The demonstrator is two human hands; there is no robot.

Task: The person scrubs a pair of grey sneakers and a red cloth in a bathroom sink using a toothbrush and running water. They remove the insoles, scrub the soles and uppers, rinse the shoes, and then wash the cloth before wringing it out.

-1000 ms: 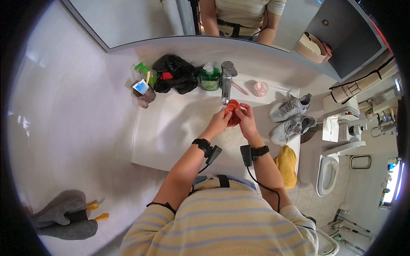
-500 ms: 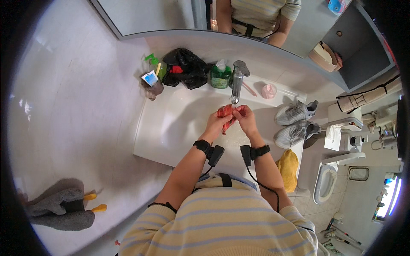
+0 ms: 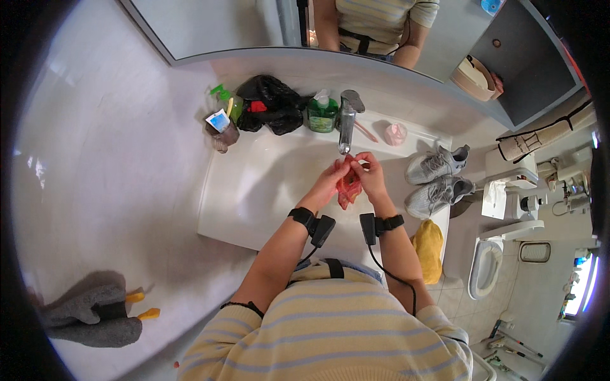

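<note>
Over the white sink (image 3: 219,206), just below the spout of the metal faucet (image 3: 346,130), my two hands meet at a small crumpled red patterned piece (image 3: 347,192). Whether it is cloth or a wrapper, I cannot tell. My left hand (image 3: 325,184) pinches its upper left side between thumb and fingers. On the other side, my right hand (image 3: 373,180) grips the top edge, fingers closed. The lower part of the piece hangs free between the hands, with a darker patch in its middle. Each wrist wears a black strap with a small black box.
Behind the sink stand a black plastic bag (image 3: 272,105), a green soap bottle (image 3: 322,113), a cup holding a tube (image 3: 222,130) and a pink cup (image 3: 395,134). Grey sneakers (image 3: 438,181) and a yellow cloth (image 3: 427,251) lie to the right. A mirror cabinet (image 3: 267,54) overhangs the back.
The red piece has turned and spread, hanging lower between my hands. My left hand has shifted right and up; my right hand now grips the piece's top. The view has shifted slightly.
</note>
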